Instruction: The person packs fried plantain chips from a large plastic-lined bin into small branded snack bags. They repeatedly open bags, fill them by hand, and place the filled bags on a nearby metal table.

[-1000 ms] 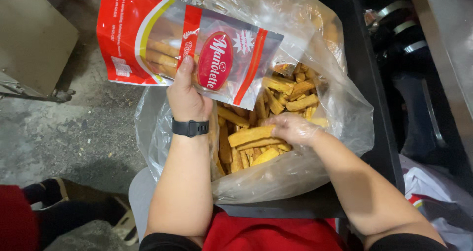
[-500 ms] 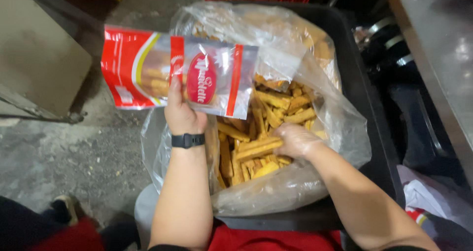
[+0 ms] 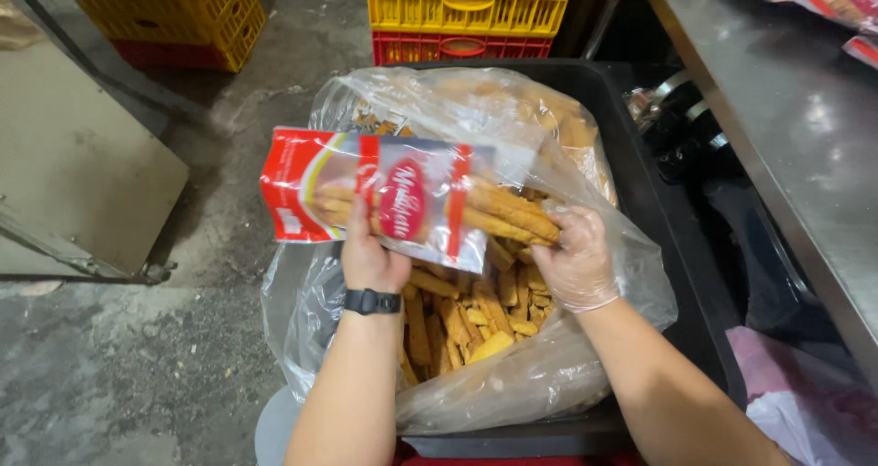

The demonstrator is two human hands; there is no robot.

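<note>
While the left hand (image 3: 370,256) gripped the red-and-clear packet (image 3: 375,196) lengthwise, the gloved right hand (image 3: 574,260) clenched breadsticks (image 3: 508,212) at its open right end.

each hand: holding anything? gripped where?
Left hand grips the red-and-clear packet at its lower edge, near mid-length. Gloved right hand holds a bunch of breadsticks by their outer ends.

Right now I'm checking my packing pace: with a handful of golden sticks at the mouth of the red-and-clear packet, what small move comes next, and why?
Probably push the handful of golden fried sticks deeper into the red-and-clear plastic packet. The gloved right hand has them only partly inside its open end, while the bare left hand grips the packet above the big clear bag of sticks.
</note>
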